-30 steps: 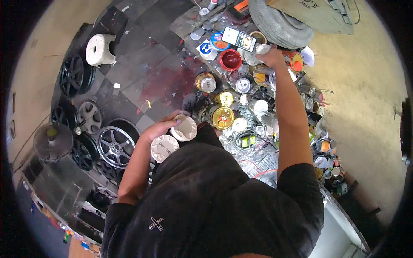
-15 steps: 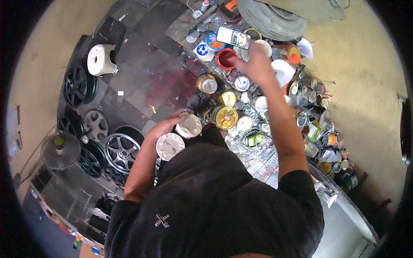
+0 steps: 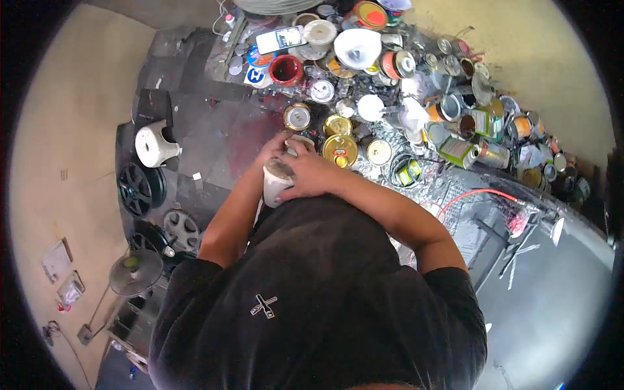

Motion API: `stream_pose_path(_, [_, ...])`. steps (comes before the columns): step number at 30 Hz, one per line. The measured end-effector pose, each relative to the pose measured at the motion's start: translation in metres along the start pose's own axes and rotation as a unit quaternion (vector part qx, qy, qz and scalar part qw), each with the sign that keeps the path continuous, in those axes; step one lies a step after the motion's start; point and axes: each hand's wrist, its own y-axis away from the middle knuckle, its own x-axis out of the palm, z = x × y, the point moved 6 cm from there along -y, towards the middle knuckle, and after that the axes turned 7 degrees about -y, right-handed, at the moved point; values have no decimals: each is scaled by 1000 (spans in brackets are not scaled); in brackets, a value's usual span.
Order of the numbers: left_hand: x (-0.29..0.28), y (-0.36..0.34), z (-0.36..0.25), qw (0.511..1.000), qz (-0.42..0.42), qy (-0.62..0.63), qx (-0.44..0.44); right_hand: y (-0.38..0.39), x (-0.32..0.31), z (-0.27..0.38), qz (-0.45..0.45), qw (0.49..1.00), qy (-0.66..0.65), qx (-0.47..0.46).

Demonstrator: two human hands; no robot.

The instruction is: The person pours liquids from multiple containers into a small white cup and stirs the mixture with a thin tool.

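White cup [image 3: 272, 190], nearer than the red tub [image 3: 286, 70]: your right hand [image 3: 312, 173] clasps it, seemingly for steadiness; left hand [image 3: 270, 151] alongside, grip unclear.

One wide, head-worn fisheye view, steeply downward, black shirt [image 3: 325, 292] nearest the lens.

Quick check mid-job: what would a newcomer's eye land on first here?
Probably the left hand and right hand, close together at a white cup in front of the dark shirt. Next, the red can, open, just below a phone in the picture's upper middle. Then the white stool at the left.
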Motion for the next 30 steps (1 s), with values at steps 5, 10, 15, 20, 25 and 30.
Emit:
stream_pose_path(5, [34,-20,13,949,-261,-73,-161,31,33,-61,-39,989,-135,35])
stream_pose_path(10, [-14,-56,76,936,-329,-106,-68,83,37,-91,26,950,-301,85])
stream_pose_path(15, [75,-65,75,956,-283,-71,20,131,30,-114,-98,933,-344,43])
stream_pose_path(20, [116,-59,69,975,-218,-7,40,191,-7,-144,-327,922,-201,49])
stream_pose_path(25, [114,-21,54,990,-129,34,-49,241,-13,-229,-462,868,-154,101])
stream_pose_path(30, [79,17,34,984,-104,145,-10,277,18,-253,-444,846,-169,242])
